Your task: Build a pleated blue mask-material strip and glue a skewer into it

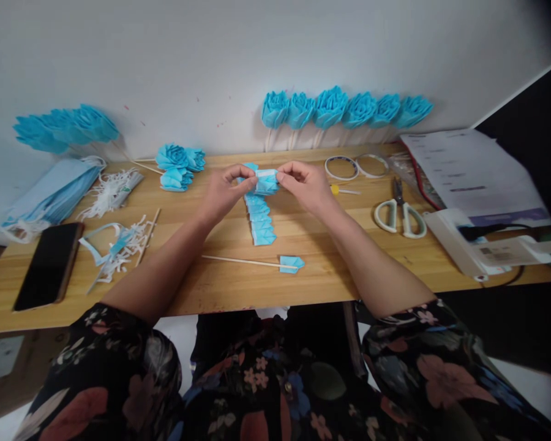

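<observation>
Between my left hand and my right hand, a blue folded petal piece is pinched at both ends, a white strip along its upper edge. Thumbs and fingertips press on it from either side. Beneath runs a column of similar blue folded petals, overlapping on the table, its upper part half hidden by my hands. Closer to me lies a thin wooden stick, its right end resting across a single blue petal.
Finished blue flowers on sticks lean against the wall. Scissors, tape rolls and a white power strip lie right. On the left are blue masks, a phone, cut straps and smaller flowers.
</observation>
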Demonstrator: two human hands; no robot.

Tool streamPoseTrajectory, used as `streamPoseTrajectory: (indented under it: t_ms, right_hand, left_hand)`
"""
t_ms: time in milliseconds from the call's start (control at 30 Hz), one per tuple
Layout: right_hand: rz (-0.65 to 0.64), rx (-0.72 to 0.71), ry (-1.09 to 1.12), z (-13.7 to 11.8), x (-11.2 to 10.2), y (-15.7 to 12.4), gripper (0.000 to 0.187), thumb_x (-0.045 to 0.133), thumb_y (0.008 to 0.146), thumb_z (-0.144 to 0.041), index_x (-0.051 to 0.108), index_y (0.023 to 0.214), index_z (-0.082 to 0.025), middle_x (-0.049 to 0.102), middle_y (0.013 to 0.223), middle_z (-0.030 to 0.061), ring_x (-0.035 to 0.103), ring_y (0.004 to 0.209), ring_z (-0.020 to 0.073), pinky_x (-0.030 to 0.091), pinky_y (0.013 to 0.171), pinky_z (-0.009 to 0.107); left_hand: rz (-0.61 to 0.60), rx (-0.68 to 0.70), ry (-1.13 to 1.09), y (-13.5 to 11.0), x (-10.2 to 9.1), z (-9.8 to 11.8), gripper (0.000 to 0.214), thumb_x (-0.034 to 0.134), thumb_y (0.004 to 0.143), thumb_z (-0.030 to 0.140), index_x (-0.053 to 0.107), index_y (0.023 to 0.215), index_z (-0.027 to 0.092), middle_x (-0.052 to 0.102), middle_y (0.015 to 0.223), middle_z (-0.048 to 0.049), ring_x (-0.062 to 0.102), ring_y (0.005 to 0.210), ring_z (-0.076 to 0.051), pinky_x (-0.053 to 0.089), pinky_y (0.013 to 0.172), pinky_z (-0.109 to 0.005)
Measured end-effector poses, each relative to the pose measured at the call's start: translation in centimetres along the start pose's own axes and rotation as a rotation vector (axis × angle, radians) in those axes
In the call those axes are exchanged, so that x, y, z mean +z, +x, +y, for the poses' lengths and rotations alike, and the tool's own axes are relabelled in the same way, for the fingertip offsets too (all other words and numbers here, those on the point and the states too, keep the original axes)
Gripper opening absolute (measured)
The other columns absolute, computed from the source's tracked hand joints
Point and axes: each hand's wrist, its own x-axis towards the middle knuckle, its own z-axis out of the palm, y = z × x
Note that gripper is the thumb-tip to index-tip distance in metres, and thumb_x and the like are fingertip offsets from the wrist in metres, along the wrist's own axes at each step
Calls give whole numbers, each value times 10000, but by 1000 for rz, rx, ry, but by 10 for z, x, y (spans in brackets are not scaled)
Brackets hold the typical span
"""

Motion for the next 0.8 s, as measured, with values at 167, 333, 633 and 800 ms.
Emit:
streamPoseTrajectory:
  t_ms: [167, 333, 633, 800]
  right_hand:
    - [-40, 2, 31, -5, -1, -2, 362, 640, 875, -560, 728, 917, -210, 726, 893, 31, 644, 845, 182, 509, 813, 320]
    - [-113, 5, -52, -10, -1, -4, 378, 636, 880, -573, 704, 869, -201, 671, 827, 14, 578, 807, 172, 478, 780, 308]
    - [-44, -5, -71, -1, 0, -1, 373, 694, 814, -569, 600, 758, -213, 508, 713, -24, 438, 675, 130, 386, 657, 286]
    - [114, 26, 29, -5, -5, 1, 430, 700, 823, -623, 520, 756, -238, 477, 740, -19, 481, 724, 143, 451, 719, 296]
  left_hand:
    - [13, -1, -72, 2, -1, -2, 320, 819, 789, 488, 676, 769, 202, 674, 766, -3, 610, 741, -150, 507, 742, -289]
    - [19, 13, -136, 5, -2, -2, 403, 833, 785, 562, 653, 763, 202, 650, 744, -5, 589, 715, -145, 479, 718, -293]
    - [0, 60, -74, 2, -2, -1, 454, 680, 922, 655, 699, 881, 203, 728, 888, -50, 686, 912, -192, 523, 900, -325]
    - [52, 122, -61, 7, -7, -18, 560, 635, 951, 675, 668, 1297, 237, 753, 1233, -115, 681, 1223, -258, 497, 1081, -405]
